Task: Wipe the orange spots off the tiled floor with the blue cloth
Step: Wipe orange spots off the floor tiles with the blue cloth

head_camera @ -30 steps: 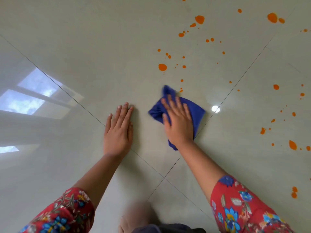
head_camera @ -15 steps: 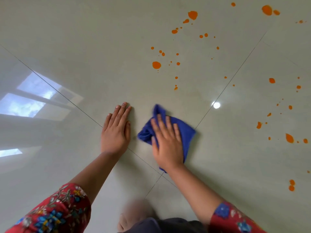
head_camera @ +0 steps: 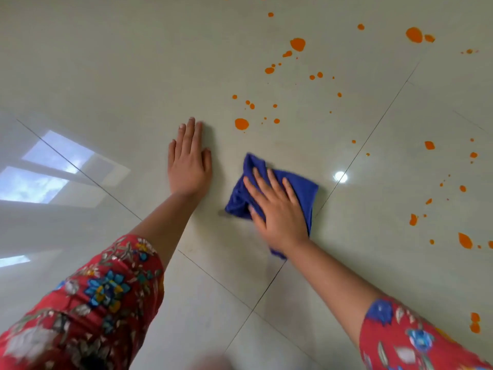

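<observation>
Right hand: the right hand point(head_camera: 277, 209) lies flat on the blue cloth point(head_camera: 301, 189), fingers spread and stretched out, palm pressing it to the floor; nothing is pinched.
Left hand: the left hand point(head_camera: 189, 162) is planted flat on the bare tile, fingers straight and held close together, empty, propping the person up.
Blue cloth: crumpled and folded under the right palm, its edges sticking out on the far, left and right sides, resting on the tiled floor point(head_camera: 106, 76) just beside a grout line.
Orange spots: orange spots point(head_camera: 241, 124) lie scattered beyond the cloth and off to the right, some large blobs, many small flecks; the nearest big one sits a little past the left fingertips, apart from the cloth.
Floor: glossy pale tiles, grout lines crossing near the right wrist; a window's reflection point(head_camera: 40, 180) shines at the left, and a small bright light glint point(head_camera: 340, 177) sits right of the cloth.
Sleeves: both arms wear red floral sleeves point(head_camera: 101, 295), ending near the elbow.
</observation>
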Demonstrator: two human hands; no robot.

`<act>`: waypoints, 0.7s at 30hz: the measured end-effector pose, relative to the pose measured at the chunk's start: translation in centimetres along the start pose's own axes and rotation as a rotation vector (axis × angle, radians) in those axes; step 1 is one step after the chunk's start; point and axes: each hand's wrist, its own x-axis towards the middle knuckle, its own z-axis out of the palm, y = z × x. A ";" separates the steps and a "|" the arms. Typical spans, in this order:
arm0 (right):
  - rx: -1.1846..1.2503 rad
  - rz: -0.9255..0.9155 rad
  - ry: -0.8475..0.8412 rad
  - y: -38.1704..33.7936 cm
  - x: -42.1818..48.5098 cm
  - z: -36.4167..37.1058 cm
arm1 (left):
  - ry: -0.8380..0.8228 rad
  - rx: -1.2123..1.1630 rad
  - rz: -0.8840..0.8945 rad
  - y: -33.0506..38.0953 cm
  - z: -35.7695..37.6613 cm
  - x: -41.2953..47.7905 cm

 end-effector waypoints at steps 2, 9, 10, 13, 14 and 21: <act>-0.002 0.082 -0.009 3.0 3.3 -1.2 | -0.020 0.054 0.011 -0.3 0.6 0.1; 0.039 0.159 0.046 -0.1 -2.2 0.0 | -0.009 0.036 -0.011 0.0 0.8 0.1; 0.036 0.016 0.012 -0.6 -1.3 0.0 | -0.005 0.036 -0.011 0.0 0.8 0.1; 0.002 -0.006 -0.002 1.3 4.6 -1.3 | -0.010 0.038 -0.006 -0.1 0.7 0.0; -0.002 0.061 0.004 2.6 5.9 -1.7 | -0.013 0.043 -0.003 -0.1 0.7 0.0; 0.011 0.056 0.003 2.9 -0.6 -0.4 | -0.012 0.064 -0.014 0.2 0.7 -0.1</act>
